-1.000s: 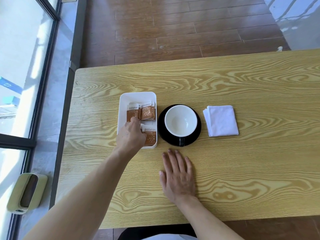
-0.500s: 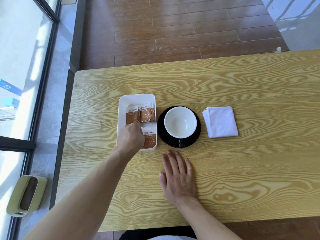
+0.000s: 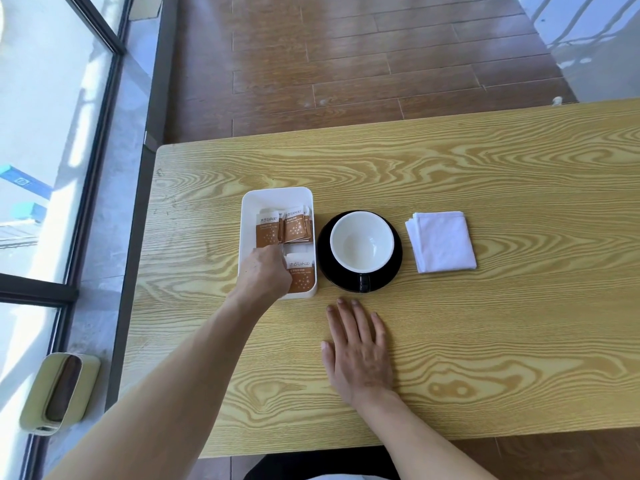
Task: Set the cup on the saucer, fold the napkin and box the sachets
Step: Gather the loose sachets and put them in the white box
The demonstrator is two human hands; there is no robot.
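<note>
Three parts of the task: all three are looking done or very nearly done, judging from how things are lying.
Cup: the white cup (image 3: 362, 244) is sitting upright and empty on the black saucer (image 3: 396, 268), its dark handle pointing toward the person; this part is reading as finished.
Napkin: the white napkin (image 3: 441, 241) is lying folded into a neat square, layered edges showing at its left side, well to the right of the saucer and apart from it; this part is also reading as finished.
Sachets: brown-and-white sachets (image 3: 296, 225) are lying inside the white box (image 3: 277, 195), some stacked at the middle and one (image 3: 302, 279) at the near end; none are showing loose on the table (image 3: 485, 323).
Left hand: the left hand (image 3: 265, 276) is reaching into the near end of the box, fingers curled down among the sachets; whether it is pinching one or only nudging it is hidden by the back of the hand.
Right hand: the right hand (image 3: 358, 351) is resting flat on the table, fingers straight and slightly spread, holding nothing, just short of the saucer.
Remaining: probably only tidying the last sachets and pulling the left hand clear.
</note>
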